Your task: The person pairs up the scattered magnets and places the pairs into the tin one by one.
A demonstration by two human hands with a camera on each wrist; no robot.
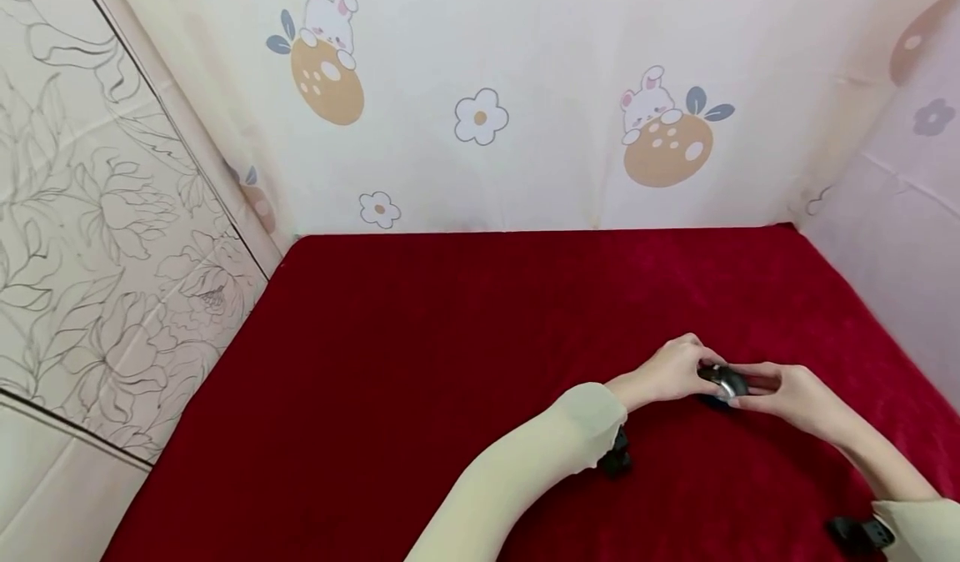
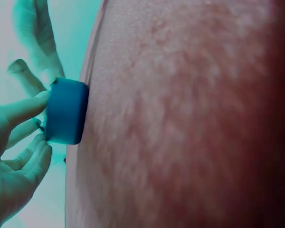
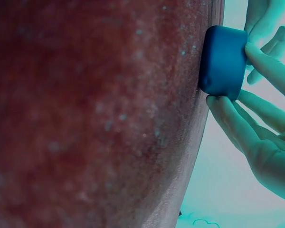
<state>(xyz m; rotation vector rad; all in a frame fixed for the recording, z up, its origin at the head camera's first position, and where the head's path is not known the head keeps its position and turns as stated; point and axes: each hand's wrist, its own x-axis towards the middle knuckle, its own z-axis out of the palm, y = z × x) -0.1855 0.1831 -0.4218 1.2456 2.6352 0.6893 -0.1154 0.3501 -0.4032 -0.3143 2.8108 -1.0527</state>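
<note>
A small dark block-like object point(image 1: 726, 383) with rounded edges is held between both hands at the right of the red cloth; a shiny silvery patch shows on it in the head view. My left hand point(image 1: 675, 368) pinches its left side with curled fingers. On the opposite side, the thumb and fingers of my right hand point(image 1: 798, 395) pinch it. The left wrist view shows a plain, smooth face of the object point(image 2: 66, 111), close to the cloth. From the right wrist, the same object point(image 3: 223, 61) has fingertips at its edges. What kind of object it is cannot be told.
Red cloth point(image 1: 420, 353) covers the table. Behind it hangs a pale curtain point(image 1: 540, 37) printed with rabbits and flowers, and a flower-patterned panel point(image 1: 112, 212) stands on the left. Black wrist cameras sit below the left cuff point(image 1: 617, 455) and by the right cuff point(image 1: 862, 535).
</note>
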